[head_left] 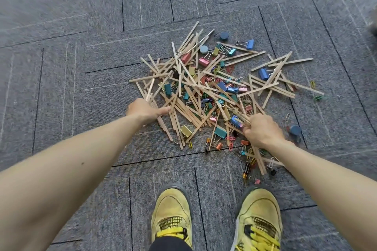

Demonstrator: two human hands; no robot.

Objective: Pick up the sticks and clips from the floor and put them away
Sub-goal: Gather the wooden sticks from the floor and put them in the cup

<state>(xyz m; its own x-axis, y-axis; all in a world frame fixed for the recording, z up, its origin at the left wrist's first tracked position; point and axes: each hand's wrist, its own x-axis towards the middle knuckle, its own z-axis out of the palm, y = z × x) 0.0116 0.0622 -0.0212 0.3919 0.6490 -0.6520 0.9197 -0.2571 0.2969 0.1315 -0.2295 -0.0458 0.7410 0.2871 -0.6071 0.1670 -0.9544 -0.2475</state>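
Note:
A heap of thin wooden sticks point(206, 87) lies on the grey carpet, mixed with coloured binder clips point(225, 87) and small paper clips point(230, 138). My left hand point(142, 110) is at the heap's left edge, its fingers curled round a few sticks that rise from the fist. My right hand point(262, 129) is at the heap's lower right edge and grips a bundle of sticks, which stick out on both sides of the fist.
Batteries point(246, 170) lie among the clips near my right foot. Round blue magnet hooks point(295, 130) sit at the right and at the far side point(224, 35). My yellow shoes point(172, 216) stand just below the heap on carpet tiles point(81, 67).

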